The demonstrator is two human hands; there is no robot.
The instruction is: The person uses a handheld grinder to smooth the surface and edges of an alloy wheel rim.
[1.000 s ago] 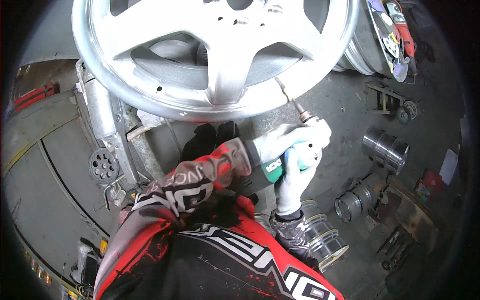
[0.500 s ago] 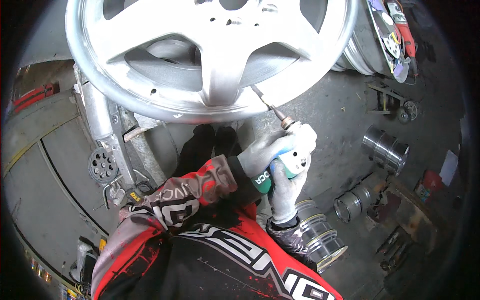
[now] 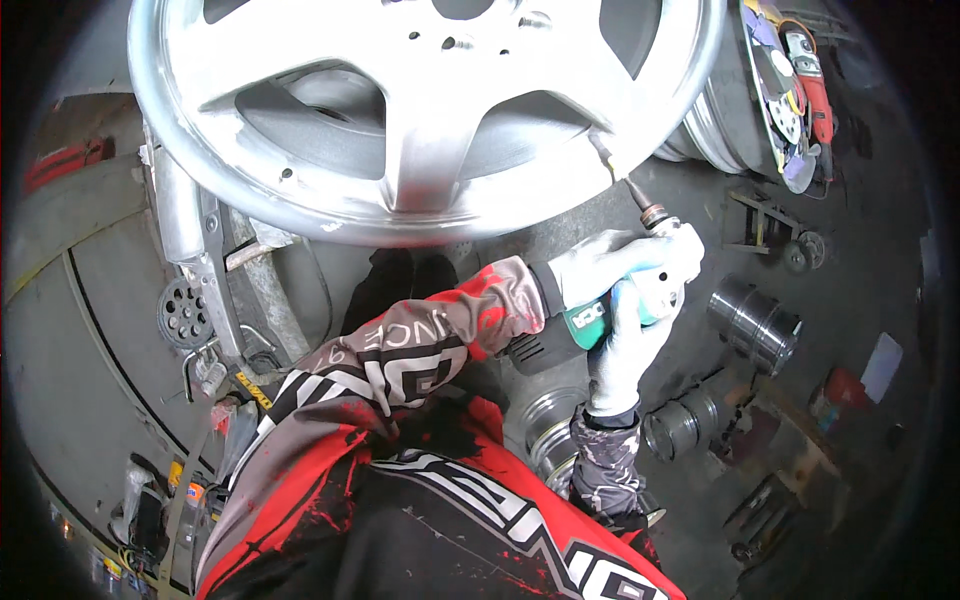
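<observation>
A large bare-metal car wheel [image 3: 424,150] with broad spokes fills the top of the view. Both of my hands wear pale grey gloves and are closed around a green-and-white die grinder [image 3: 588,323]. My left hand [image 3: 598,268] grips it from the left, nearer the wheel. Below it, my right hand [image 3: 630,345] wraps the body, thumb upward. A slim bit [image 3: 610,160] runs from the grinder's dark nose to the wheel's right rim beside a spoke opening. Its tip is blurred, so contact is hard to make out.
A red angle grinder [image 3: 818,95] lies far right beside a tray of discs. Shiny wheel barrels [image 3: 755,325] stand on the floor at right. A metal stand arm [image 3: 205,240] with a perforated disc [image 3: 186,313] is at left, beside a grey panel [image 3: 100,330].
My hands and the grinder have moved right and slightly up. The bit has shifted along the rim from near the lower spoke towards the right spoke. The view has also shifted slightly.
</observation>
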